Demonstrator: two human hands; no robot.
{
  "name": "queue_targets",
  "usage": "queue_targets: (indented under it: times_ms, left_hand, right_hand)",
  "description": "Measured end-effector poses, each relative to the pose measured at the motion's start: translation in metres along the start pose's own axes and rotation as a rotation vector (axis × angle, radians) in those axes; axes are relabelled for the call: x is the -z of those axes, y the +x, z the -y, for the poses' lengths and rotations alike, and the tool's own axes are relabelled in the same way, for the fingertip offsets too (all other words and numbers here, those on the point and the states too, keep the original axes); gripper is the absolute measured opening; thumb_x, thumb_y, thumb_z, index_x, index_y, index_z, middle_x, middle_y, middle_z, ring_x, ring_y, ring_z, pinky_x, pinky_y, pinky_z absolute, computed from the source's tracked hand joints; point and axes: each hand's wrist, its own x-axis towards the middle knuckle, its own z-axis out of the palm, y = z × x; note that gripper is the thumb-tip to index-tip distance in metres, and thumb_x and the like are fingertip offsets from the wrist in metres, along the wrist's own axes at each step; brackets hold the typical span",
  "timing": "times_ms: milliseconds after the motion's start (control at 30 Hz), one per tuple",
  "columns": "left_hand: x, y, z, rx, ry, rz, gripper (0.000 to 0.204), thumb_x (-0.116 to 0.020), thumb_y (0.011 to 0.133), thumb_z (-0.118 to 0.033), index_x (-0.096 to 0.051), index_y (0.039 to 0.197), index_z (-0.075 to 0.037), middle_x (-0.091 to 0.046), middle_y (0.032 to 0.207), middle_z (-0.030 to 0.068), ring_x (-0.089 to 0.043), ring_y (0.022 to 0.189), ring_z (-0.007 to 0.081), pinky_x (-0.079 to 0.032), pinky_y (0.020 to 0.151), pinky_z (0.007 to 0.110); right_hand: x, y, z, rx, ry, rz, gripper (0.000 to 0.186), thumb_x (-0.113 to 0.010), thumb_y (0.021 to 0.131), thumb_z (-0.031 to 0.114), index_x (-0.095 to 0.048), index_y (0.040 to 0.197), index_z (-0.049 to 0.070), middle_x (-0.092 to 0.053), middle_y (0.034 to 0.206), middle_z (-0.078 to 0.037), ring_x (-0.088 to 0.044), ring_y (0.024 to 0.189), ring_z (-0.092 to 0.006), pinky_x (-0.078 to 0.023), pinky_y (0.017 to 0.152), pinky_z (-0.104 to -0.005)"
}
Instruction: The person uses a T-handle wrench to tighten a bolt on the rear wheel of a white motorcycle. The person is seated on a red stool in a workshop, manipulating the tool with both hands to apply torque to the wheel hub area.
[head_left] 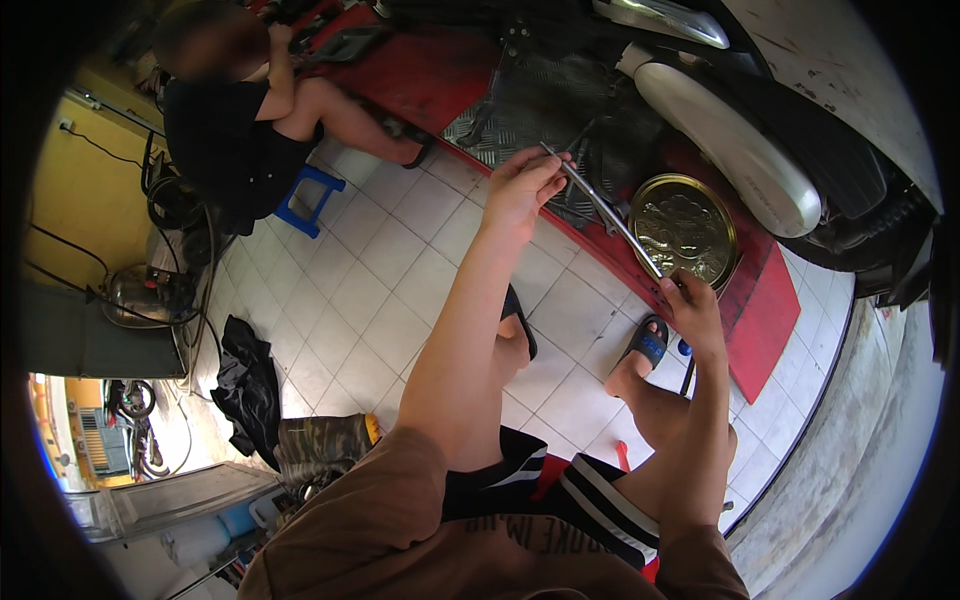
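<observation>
A slim silver metal rod slants between my two hands, thicker along its middle and narrow at its far end. My left hand pinches it near that far end, with the tip sticking out past the fingers. The near end sits in my right hand, its fingers closed around it. Just beyond the rod, a round gold tray with an embossed pattern lies on the red lift platform. What kind of rod it is, I cannot make out.
A motorbike with a silver exhaust cover stands over the platform at the upper right. At the upper left another person sits on a blue stool. A black plastic bag and hoses lie on the tiled floor at left.
</observation>
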Motion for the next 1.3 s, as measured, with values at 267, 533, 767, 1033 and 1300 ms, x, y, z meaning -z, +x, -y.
queue_targets:
  times_ms: [267,533,767,1033,1300]
  left_hand:
    - [-0.002,0.001,0.001,-0.007,-0.054,0.009,0.016,-0.065,0.091,-0.005,-0.061,0.106,-0.003,-0.069,0.107,0.0101,-0.064,0.098,0.016,-0.051,0.084,0.028]
    - [-0.001,0.002,-0.003,0.012,-0.06,-0.032,0.017,-0.062,0.091,-0.003,-0.059,0.108,-0.002,-0.067,0.107,0.011,-0.064,0.099,0.0186,-0.05,0.081,0.028]
    - [0.004,0.005,0.004,0.012,-0.022,-0.036,0.017,-0.061,0.093,-0.004,-0.059,0.109,-0.001,-0.067,0.104,0.0103,-0.065,0.097,0.0186,-0.05,0.081,0.028]
    - [-0.01,0.006,0.013,-0.17,0.343,-0.162,0.012,-0.063,0.093,-0.008,-0.062,0.104,-0.002,-0.068,0.096,0.0076,-0.066,0.083,0.0143,-0.052,0.072,0.028]
    - [-0.025,0.014,0.04,-0.39,0.532,-0.168,0.025,-0.065,0.091,-0.008,-0.053,0.113,-0.004,-0.066,0.085,0.0074,-0.067,0.071,0.0145,-0.049,0.053,0.026]
  right_hand:
    - [0.0,0.003,-0.008,0.065,-0.049,-0.049,0.028,-0.068,0.09,0.022,-0.066,0.077,-0.003,-0.051,0.052,-0.002,-0.047,0.049,-0.0088,-0.038,0.044,-0.0276]
    - [-0.009,-0.014,0.017,-0.198,0.307,0.314,0.033,-0.061,0.095,0.022,-0.06,0.071,-0.001,-0.053,0.053,-0.002,-0.05,0.046,-0.009,-0.04,0.044,-0.0262]
    - [-0.037,-0.031,0.041,-0.269,0.563,0.573,0.036,-0.057,0.098,0.023,-0.059,0.073,-0.003,-0.058,0.058,-0.007,-0.057,0.047,-0.0145,-0.045,0.045,-0.027]
    - [-0.039,-0.029,0.044,-0.28,0.646,0.674,0.034,-0.056,0.099,0.023,-0.06,0.076,-0.002,-0.061,0.061,-0.009,-0.063,0.052,-0.0168,-0.049,0.048,-0.0278]
    - [-0.047,-0.029,0.044,-0.296,0.713,0.618,0.035,-0.057,0.099,0.025,-0.06,0.076,-0.001,-0.061,0.059,-0.009,-0.061,0.05,-0.0167,-0.049,0.048,-0.027]
